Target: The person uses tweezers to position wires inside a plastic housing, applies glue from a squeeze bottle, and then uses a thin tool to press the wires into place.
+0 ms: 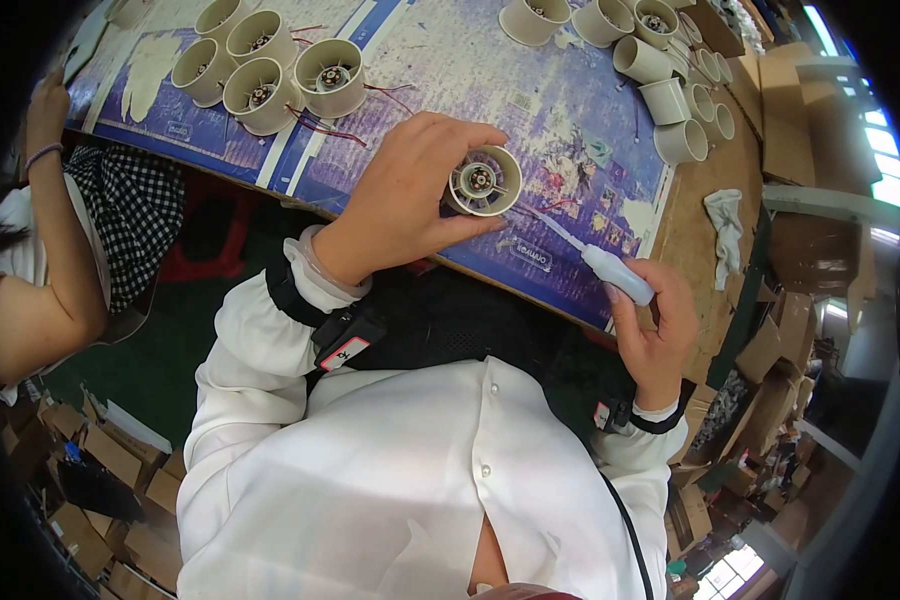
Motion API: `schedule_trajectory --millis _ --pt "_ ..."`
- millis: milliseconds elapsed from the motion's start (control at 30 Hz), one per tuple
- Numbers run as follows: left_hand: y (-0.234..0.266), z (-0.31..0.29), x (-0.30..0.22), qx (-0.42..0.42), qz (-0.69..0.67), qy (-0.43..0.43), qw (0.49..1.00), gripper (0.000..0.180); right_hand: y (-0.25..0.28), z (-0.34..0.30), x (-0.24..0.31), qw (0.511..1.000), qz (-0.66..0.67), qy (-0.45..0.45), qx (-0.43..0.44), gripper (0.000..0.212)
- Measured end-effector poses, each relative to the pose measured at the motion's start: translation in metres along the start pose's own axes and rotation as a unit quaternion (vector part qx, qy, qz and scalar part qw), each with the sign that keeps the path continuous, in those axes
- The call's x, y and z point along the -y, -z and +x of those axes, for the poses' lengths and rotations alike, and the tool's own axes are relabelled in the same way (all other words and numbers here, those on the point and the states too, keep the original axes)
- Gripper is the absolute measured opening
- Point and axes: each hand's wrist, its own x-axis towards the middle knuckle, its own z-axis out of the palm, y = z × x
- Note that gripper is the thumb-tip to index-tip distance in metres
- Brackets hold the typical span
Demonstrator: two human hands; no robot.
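Observation:
Near the table's front edge, my left hand (405,195) is wrapped around a cream-coloured plastic cup-shaped housing (511,176). Its open end faces up, and a small motor (481,179) with spokes around it shows inside. Thin red wires (562,205) trail from the housing's right side. To the right, my right hand (658,325) grips a pale squeeze bottle (616,274) with a long thin nozzle. The bottle is tilted, its nozzle pointing toward the housing. The nozzle tip lies close to the housing's lower right side; I cannot tell whether they touch.
Several similar housings with motors and wires (331,79) stand at the back left. More cream housings (681,142), some on their sides, crowd the back right. A white cloth (725,225) lies at the right. Another person's arm (65,220) is at the far left. Cardboard boxes (110,450) are piled below.

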Motion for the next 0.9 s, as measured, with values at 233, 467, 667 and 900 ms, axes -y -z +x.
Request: schedule_trajectory --millis 233,467,667,900 --pt "0.0 0.0 0.001 0.003 0.004 -0.002 1.0 0.062 0.0 0.001 0.002 1.0 -0.006 0.005 -0.007 0.023" --pt "0.0 0.0 0.0 0.016 -0.01 0.012 1.0 0.067 0.0 0.002 0.001 1.0 -0.006 0.003 -0.008 0.023" --pt "0.001 -0.001 0.0 0.023 -0.001 0.019 1.0 0.067 -0.003 -0.002 -0.003 1.0 0.003 0.001 -0.014 0.024" --pt "0.001 0.001 -0.004 0.017 0.015 0.017 1.0 0.061 -0.007 -0.018 -0.013 0.997 0.044 -0.063 -0.028 0.024"
